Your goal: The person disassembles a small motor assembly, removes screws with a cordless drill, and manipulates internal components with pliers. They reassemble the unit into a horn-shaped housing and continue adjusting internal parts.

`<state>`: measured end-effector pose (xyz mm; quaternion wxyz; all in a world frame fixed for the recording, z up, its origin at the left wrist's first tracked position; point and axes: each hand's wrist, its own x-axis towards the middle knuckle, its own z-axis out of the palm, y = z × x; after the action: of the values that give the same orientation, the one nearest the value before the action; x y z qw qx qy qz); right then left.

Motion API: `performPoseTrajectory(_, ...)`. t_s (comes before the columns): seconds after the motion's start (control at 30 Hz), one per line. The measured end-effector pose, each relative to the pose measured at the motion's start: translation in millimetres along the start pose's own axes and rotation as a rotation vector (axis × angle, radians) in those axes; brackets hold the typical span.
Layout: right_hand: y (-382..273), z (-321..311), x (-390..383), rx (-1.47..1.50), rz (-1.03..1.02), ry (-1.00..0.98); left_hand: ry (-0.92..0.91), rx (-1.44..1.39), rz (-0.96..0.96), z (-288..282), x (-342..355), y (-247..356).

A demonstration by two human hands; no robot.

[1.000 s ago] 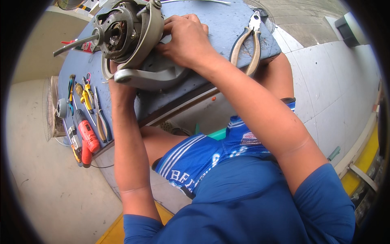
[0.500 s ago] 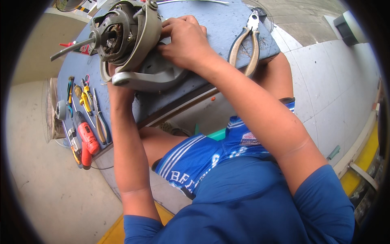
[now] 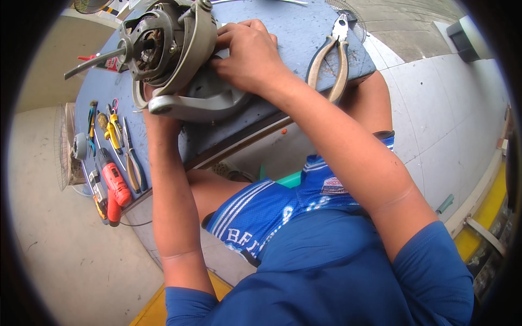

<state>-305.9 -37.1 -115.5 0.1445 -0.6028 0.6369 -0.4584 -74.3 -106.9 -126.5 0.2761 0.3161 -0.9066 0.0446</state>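
Note:
A grey metal fan motor assembly (image 3: 163, 43) with a long shaft (image 3: 92, 62) and a curved arm (image 3: 201, 106) sits at the top edge of the blue-grey work table (image 3: 293, 43). My left hand (image 3: 160, 117) is underneath and behind the motor housing, its fingers hidden. My right hand (image 3: 250, 54) is against the housing's right side, above the arm, with fingers curled round a part there; the fingertips are partly hidden. Just right of it lie cream-handled pliers (image 3: 331, 60).
On the table's left are a red drill (image 3: 114, 179), yellow pliers (image 3: 114, 130), long-nose pliers (image 3: 133, 163) and several other tools. Wire fan guards (image 3: 70, 146) stand beside it. A tiled floor (image 3: 435, 108) with a dark bin (image 3: 470, 38) lies to the right. My legs are under the table.
The motor assembly and its shaft have shifted slightly left and tilted a little. Both hands stay on it, moved only slightly.

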Motion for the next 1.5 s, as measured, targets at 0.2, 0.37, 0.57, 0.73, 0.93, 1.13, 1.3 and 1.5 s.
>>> performPoseTrajectory(0.2, 1, -7, -4, 0.0, -0.059, -0.049, -0.076, -0.674, -0.438, -3, 10, 5)
performPoseTrajectory(0.37, 5, -16, -21, -0.018, -0.322, -0.029, 0.033, -0.706, -0.546, -23, -2, 42)
performPoseTrajectory(0.57, 0, -38, -22, -0.344, -0.423, -0.242, 0.139, -0.676, -0.52, -23, 3, 63)
performPoseTrajectory(0.73, -22, -55, -21, -0.588, -0.581, -0.327, 0.236, -1.093, -0.713, -44, -15, 84)
performPoseTrajectory(0.93, -33, -70, -15, -0.448, -0.637, -0.629, 0.378, -0.561, -0.425, -49, -32, 135)
performPoseTrajectory(1.13, -45, -66, -13, -0.298, -0.646, -0.734, 0.425, -0.627, -0.385, -19, -22, 133)
performPoseTrajectory(1.3, -55, -50, -31, 0.047, -0.531, -0.526, 0.611, -0.452, -0.394, -50, -6, 159)
performPoseTrajectory(1.5, -62, -57, -46, 0.316, -0.274, -0.438, 0.408, -0.328, -0.448, -109, 24, 174)
